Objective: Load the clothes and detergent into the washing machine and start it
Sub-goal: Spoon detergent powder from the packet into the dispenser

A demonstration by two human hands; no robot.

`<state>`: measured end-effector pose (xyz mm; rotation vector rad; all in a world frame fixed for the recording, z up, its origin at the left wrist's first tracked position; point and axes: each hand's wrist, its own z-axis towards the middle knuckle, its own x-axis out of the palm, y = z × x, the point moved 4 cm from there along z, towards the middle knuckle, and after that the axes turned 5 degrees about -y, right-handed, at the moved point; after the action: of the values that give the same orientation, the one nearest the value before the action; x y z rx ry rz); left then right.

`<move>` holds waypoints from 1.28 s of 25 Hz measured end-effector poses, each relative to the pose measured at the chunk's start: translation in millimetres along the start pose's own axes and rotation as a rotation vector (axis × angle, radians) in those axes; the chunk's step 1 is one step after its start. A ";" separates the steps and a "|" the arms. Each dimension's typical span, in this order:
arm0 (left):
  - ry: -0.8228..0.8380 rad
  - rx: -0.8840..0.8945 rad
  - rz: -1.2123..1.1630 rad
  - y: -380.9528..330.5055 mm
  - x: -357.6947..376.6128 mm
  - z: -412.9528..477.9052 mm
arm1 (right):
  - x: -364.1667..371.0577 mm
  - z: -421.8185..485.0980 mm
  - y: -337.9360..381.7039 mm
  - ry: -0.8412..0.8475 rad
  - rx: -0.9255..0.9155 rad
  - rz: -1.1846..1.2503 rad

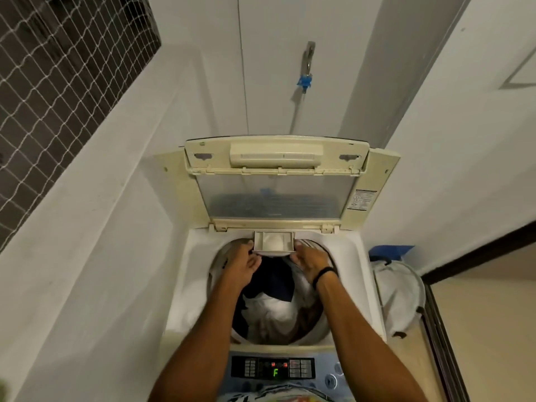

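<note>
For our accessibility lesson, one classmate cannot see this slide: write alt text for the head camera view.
The left hand and right hand grip the front corners of the pulled-out detergent drawer at the back of a top-loading washing machine. Its lid stands open, dark and white clothes lie inside, and the display shows a green F.

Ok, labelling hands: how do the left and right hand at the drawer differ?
The right hand wears a black wristband; the left hand does not. The left hand holds the detergent drawer at its left corner, the right hand at its right. Both grip it.
</note>
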<state>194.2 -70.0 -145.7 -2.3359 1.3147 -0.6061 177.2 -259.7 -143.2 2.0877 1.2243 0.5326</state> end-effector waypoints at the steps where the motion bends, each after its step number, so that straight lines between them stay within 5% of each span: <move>1: 0.008 -0.039 0.004 5.4 1.1 13.6 | 3.1 11.6 -11.4 0.015 0.052 0.054; 10: -0.017 -0.153 -0.039 30.0 10.0 92.3 | 27.1 71.3 -51.2 -0.001 0.276 0.341; 32: -0.046 0.022 -0.153 12.0 38.1 112.4 | 42.8 103.6 -44.4 -0.140 0.146 0.341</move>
<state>264.8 -95.0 -238.6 -2.4329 1.1103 -0.6057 235.7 -240.7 -246.9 2.4323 0.8540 0.4474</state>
